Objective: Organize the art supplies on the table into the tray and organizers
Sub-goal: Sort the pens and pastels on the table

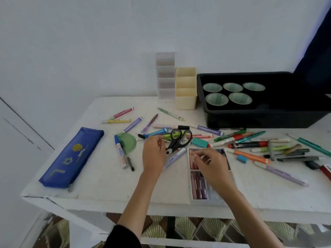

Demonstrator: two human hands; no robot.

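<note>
A white pastel box (189,178) lies near the table's front edge, with pink and purple pastel sticks (198,187) in its compartments. My right hand (211,165) hovers over the box's far compartment, and its fingertips pinch a pink pastel stick (192,155). My left hand (154,154) is just left of the black scissors (179,140), fingers curled, and seems to pinch a small pale stick (166,140). Many markers and pens (259,145) lie scattered across the table. The black tray (250,120) stands at the back right, beside a cream organizer (186,99) and a clear organizer (165,77).
Several green-lined cups (216,99) sit inside the tray. A blue pencil case (71,158) lies at the left, a green half-disc (128,142) near it, and a teal eraser (199,142) beside the scissors. The wall is close behind the table.
</note>
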